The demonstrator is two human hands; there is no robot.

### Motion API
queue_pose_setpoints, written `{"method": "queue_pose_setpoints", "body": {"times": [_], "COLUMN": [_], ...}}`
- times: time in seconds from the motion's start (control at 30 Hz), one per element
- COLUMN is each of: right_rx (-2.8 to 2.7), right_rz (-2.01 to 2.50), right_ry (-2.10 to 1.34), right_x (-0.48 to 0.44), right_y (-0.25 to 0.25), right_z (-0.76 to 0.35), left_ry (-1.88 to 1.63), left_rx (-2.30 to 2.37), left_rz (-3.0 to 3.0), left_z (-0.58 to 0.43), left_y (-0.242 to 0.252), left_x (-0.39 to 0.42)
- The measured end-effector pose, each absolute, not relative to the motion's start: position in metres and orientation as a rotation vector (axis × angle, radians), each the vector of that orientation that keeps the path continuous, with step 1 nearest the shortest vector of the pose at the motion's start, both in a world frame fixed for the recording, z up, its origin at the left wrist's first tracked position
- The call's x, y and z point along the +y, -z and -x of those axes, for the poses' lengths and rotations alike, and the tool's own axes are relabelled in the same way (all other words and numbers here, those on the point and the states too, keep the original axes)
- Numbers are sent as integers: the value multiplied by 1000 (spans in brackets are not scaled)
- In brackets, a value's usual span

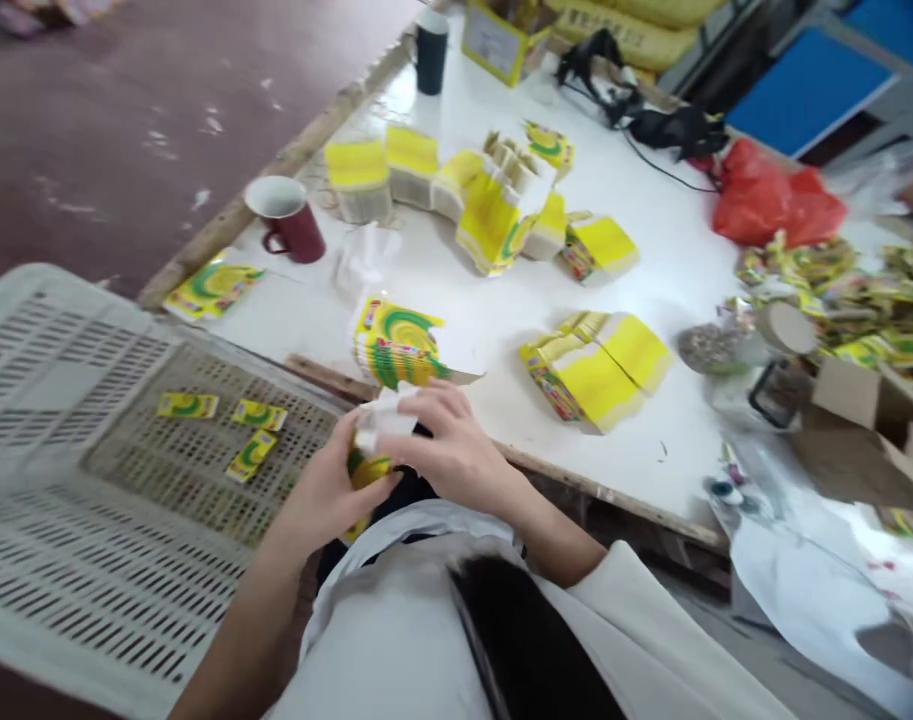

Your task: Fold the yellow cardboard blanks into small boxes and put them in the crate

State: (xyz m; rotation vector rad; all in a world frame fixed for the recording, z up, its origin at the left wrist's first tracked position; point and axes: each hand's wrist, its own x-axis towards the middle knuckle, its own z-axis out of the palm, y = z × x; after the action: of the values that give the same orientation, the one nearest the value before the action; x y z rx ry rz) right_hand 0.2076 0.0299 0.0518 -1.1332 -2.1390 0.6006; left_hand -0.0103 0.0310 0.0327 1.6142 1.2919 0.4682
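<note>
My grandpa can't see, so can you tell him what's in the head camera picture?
A person's left hand holds a small yellow and white box that the right hand touches, by a white table. On it are yellow cardboard stacks, a red mug and a dark mug; beside it, a pale basket holds three yellow packs.

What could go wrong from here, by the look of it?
The yellow-green stack lies by the edge of the table, close to the right hand; a bump might scatter it. The maroon mug near another edge could get knocked off. The small box in the left hand might crease if squeezed.
</note>
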Motion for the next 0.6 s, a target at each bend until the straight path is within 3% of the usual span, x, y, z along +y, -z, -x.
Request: {"method": "queue_pose_setpoints", "body": {"times": [0.1,0.3,0.6], "right_rx": [-1685,-1381,-1579], "right_rz": [1379,1047,1005], "right_ry": [-728,-1521,-1445], "right_x": [27,25,14], "right_y": [-37,-16,-13], "right_z": [-204,-185,-190], "left_ry": [-577,-735,-561], "left_rx": [1425,1273,1286], "left_rz": [-1687,-1943,-1777], "left_z": [1,-17,-25], "left_y": [-22,-25,-21], "left_x": [25,16,16]}}
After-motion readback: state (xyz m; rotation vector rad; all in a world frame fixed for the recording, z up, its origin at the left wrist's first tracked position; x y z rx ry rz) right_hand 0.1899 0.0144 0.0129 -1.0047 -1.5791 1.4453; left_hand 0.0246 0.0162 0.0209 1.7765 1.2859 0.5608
